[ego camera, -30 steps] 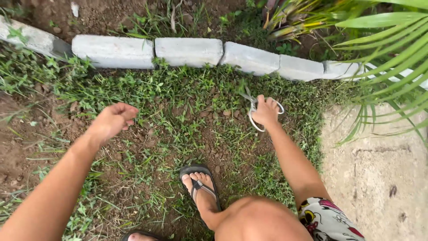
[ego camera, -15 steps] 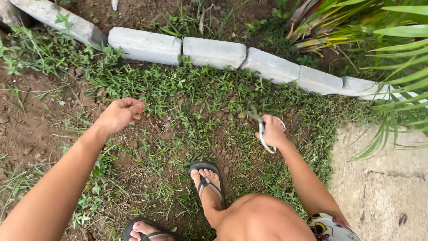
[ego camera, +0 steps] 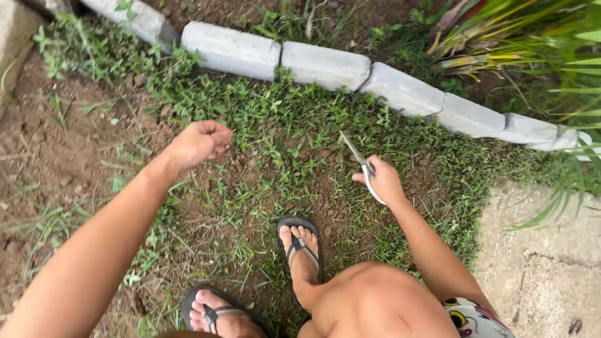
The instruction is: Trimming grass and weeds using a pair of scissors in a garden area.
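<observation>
Grey-handled scissors (ego camera: pixel 363 169) sit in the right hand (ego camera: pixel 385 183), fingers wrapped through/around the handle loops, grip closed on them; blades point up-left toward the far side, and I can't tell whether they're parted or together. Scissors are mid-scene, right of centre, over a patch of low grass and weeds (ego camera: pixel 275 119) w/ bare soil showing between. Left hand (ego camera: pixel 199 141) is well apart on the left, curled into a loose fist, nothing visible inside it, hovering above the grass near the edge of the bare dirt (ego camera: pixel 44 156). Row of grey concrete edging blocks (ego camera: pixel 325 64) runs across the far side, slanting down to the right. Beyond them, more soil & a plant w/ long green-yellow leaves (ego camera: pixel 501 37) at far right. Near side: two feet in dark flip-flops, right one (ego camera: pixel 300 247) between the arms, left one (ego camera: pixel 216 313) at the bottom edge. Concrete slab (ego camera: pixel 538 263) lies near right. Patterned shorts (ego camera: pixel 476 319) show at the bottom right.
</observation>
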